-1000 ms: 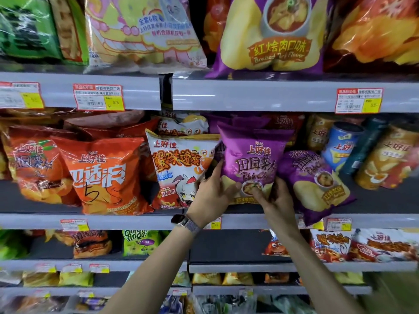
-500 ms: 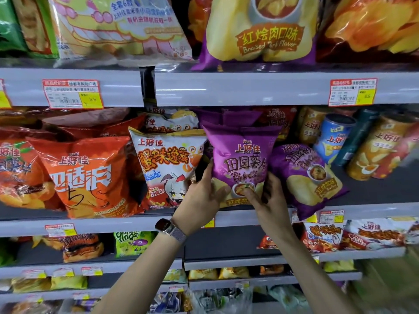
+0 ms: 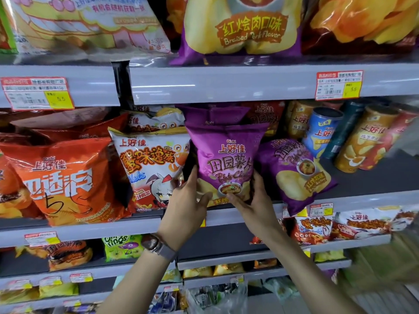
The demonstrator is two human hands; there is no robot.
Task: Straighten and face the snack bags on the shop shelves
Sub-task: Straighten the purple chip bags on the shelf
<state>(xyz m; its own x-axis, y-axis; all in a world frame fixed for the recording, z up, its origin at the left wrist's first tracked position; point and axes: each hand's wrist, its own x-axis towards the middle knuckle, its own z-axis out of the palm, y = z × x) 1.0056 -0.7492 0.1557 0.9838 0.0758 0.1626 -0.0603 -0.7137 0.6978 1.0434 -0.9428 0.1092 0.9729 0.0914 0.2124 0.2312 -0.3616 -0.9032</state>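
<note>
A purple potato chip bag [image 3: 229,152] stands upright, front facing me, on the middle shelf [image 3: 90,227]. My left hand [image 3: 187,207] grips its lower left side, thumb on the front. At the bag's lower right corner my right hand [image 3: 256,202] holds on, fingers spread across the bottom. To its right a second purple bag [image 3: 294,171] leans tilted, its bottom corner hanging over the shelf edge. On the left stand a white crab-flavour bag [image 3: 152,168] and an orange bag [image 3: 65,180]. More purple bags sit behind the held one.
Tall chip cans [image 3: 322,132] lean at the right of the same shelf. The shelf above [image 3: 226,85] carries large bags and price tags [image 3: 339,85]. Lower shelves hold small snack packs, such as a green rings bag [image 3: 123,247]. A watch is on my left wrist.
The view has shifted slightly right and closer. Both hands stay on the purple bag, which sits a little more upright and squared to the front.
</note>
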